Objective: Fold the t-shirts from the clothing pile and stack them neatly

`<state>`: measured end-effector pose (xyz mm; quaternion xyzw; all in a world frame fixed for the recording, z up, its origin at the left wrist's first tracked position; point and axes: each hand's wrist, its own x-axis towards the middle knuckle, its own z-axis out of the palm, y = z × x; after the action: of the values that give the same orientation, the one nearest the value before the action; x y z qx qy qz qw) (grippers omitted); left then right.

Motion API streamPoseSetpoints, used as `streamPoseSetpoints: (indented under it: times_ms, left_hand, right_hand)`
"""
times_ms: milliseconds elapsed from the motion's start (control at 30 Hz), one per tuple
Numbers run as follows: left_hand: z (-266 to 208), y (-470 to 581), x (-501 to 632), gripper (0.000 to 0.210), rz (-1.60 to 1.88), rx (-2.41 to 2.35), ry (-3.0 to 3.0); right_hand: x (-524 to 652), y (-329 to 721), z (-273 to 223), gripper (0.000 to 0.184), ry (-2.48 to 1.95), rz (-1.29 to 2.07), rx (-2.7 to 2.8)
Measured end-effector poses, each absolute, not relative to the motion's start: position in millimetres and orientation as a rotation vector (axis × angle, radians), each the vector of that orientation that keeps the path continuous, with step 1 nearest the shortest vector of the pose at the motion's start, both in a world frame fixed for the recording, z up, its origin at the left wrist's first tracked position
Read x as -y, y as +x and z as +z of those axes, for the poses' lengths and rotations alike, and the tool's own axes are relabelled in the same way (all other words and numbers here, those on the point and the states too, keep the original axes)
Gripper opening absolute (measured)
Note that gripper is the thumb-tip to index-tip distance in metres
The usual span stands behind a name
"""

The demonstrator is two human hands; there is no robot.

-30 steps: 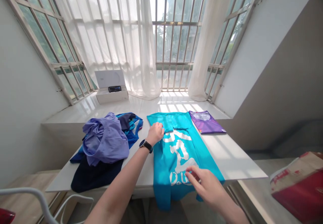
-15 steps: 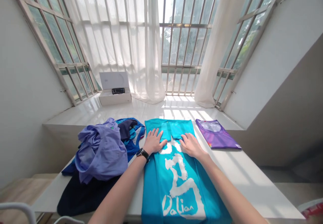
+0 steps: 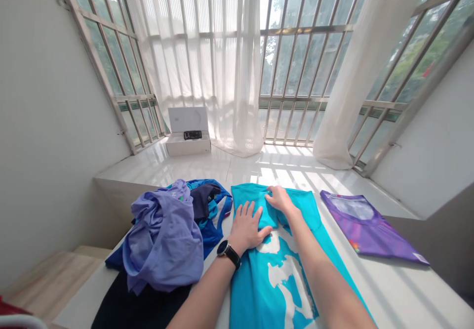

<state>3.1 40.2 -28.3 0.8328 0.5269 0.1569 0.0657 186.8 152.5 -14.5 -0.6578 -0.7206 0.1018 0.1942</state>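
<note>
In the head view, your left hand [image 3: 247, 230] lies spread flat, grip apart, on the teal shirt [image 3: 247, 299], lower centre on the desk [image 3: 392, 292]. Your right hand [image 3: 280, 200] touches it with curled fingers; whether that grip pinches cloth, I cannot tell. Purple shirt [image 3: 381, 237]: lower right.

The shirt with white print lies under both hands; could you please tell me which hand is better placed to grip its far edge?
Probably the right hand: its curled fingers are nearer the far edge of the shirt, while the left hand lies flat and spread.
</note>
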Motion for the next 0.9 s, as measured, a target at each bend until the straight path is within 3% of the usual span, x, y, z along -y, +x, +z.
streamPoseSetpoints:
  times_ms: [167, 333, 433, 900]
  left_hand:
    - [-15.8, 5.2, -46.5, 0.070, 0.455, -1.641, 2.388]
    - [24.5, -0.2, -89.2, 0.043, 0.364, -1.683, 2.375]
    - [39.6, -7.0, -123.8, 0.037, 0.317, -1.736, 2.376]
    - [19.6, -35.1, -165.9, 0.030, 0.075, -1.865, 2.347]
  right_hand:
    - [-157.2, 188.2, -21.8, 0.019, -1.851, 0.315, 1.951]
    - [-159.5, 190.2, -10.8, 0.011, -1.728, 0.432, 1.924]
    - [-158.3, 192.2, -5.8, 0.012, -1.670, 0.492, 1.889]
    - [-155.6, 211.4, -1.0, 0.019, -1.640, 0.688, 1.908]
